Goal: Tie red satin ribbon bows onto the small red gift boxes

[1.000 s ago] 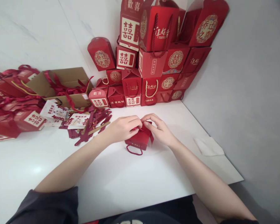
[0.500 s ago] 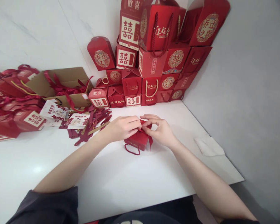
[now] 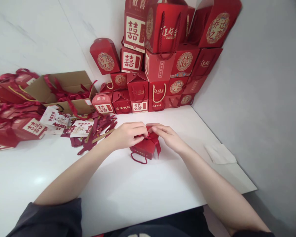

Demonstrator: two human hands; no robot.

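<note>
head view, small red box: it sits on the tabletop (image 3: 128,187) in front of you, between both your hands; small red box (image 3: 143,151) has a red ribbon (image 3: 158,148) over its top, one end hanging down its right side.
cord handle: the dark red cord handle (image 3: 139,162) loops out toward you from the near side.
left hand: your left hand (image 3: 128,135) is at the box's left; fingers bent closed on the ribbon.
right hand: your right hand (image 3: 170,136) is at the far right; its fingers touch the ribbon, whether gripping it you cannot tell.
stacked boxes: red stacked boxes (image 3: 160,67) stand beyond your hands, against the wall.
carton: the brown carton (image 3: 75,79), left of the stack, holds ribbons.
cards: printed cards (image 3: 82,127) lie on burgundy strips (image 3: 102,125), left of your left hand.
white sheet: the white sheet (image 3: 219,153) lies flat, right of your right hand.
</note>
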